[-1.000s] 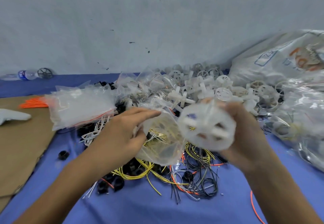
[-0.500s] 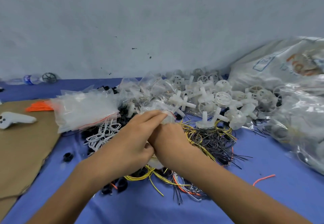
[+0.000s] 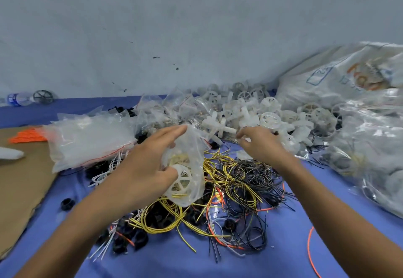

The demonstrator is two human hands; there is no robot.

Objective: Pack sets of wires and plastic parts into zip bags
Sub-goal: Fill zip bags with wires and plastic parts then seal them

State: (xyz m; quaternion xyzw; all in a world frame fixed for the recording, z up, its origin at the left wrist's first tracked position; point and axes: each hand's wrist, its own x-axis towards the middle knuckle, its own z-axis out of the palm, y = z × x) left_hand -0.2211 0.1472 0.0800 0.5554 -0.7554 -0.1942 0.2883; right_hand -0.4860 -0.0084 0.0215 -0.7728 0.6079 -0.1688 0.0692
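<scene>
The zip bag is clamped in the left hand; right of it, the right hand's grip cannot be told.

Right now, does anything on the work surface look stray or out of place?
One orange wire lies alone on the blue cloth at the near right, away from the wire pile; a black ring sits apart at the left, and a water bottle lies on its side by the wall.
</scene>
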